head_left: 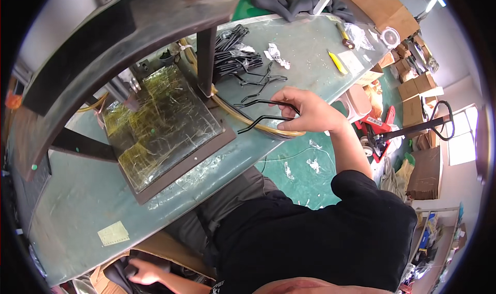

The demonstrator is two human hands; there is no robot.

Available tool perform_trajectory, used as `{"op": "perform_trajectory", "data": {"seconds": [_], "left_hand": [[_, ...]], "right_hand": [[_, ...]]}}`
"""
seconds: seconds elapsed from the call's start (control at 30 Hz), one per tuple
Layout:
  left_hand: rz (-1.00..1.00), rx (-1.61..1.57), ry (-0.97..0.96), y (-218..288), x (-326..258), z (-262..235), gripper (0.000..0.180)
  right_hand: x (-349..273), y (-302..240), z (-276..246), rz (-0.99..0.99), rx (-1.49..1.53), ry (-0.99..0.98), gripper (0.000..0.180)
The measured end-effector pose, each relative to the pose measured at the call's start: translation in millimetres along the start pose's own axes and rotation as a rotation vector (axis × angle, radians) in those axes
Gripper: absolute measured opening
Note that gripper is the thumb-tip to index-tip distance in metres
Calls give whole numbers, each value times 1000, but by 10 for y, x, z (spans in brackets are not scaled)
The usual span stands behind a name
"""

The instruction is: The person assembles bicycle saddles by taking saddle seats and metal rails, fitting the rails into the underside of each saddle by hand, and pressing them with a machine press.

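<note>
While my right hand gripped two thin black bent-wire hangers at the grey workbench's right edge, their long axes ran leftward toward the scratched metal press plate. My left hand, well apart below the near edge, clasped something dark I could not identify.

The right hand reaches out over the surface, arm extended, fingers curled closed around a thin black wire piece. The left hand hangs below the surface's near edge, fingers bent.
</note>
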State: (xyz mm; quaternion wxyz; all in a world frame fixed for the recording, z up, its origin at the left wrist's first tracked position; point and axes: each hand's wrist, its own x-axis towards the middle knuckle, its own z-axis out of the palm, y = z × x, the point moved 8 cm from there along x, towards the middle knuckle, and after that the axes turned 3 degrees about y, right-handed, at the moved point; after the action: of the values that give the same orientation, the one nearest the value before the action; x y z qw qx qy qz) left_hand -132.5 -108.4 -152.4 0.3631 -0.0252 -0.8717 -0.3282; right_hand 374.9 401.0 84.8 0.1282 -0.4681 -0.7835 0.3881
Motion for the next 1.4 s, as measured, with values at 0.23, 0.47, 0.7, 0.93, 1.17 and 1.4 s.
{"op": "perform_trajectory", "data": {"seconds": [0.23,0.47,0.7,0.93,1.17,1.4], "left_hand": [[942,-130,76,2347,750,-896,25],[1338,-262,-734,4083,-1231,-368,57],[1208,-431,-963,4001,-663,-255,62],[739,-227,-1249,3381,-35,292,73],[637,-418,-1464,3030,-336,77,36],[106,-651,-1909,2868,-1079,-172,38]], "right_hand": [[551,-197,503,-143,519,-49,57],[336,-50,708,-108,567,-14,58],[-34,367,498,-44,523,74,59],[140,129,817,-105,549,28,46],[136,-332,923,-372,514,-40,21],[-56,-630,1101,-502,536,-181,18]]}}
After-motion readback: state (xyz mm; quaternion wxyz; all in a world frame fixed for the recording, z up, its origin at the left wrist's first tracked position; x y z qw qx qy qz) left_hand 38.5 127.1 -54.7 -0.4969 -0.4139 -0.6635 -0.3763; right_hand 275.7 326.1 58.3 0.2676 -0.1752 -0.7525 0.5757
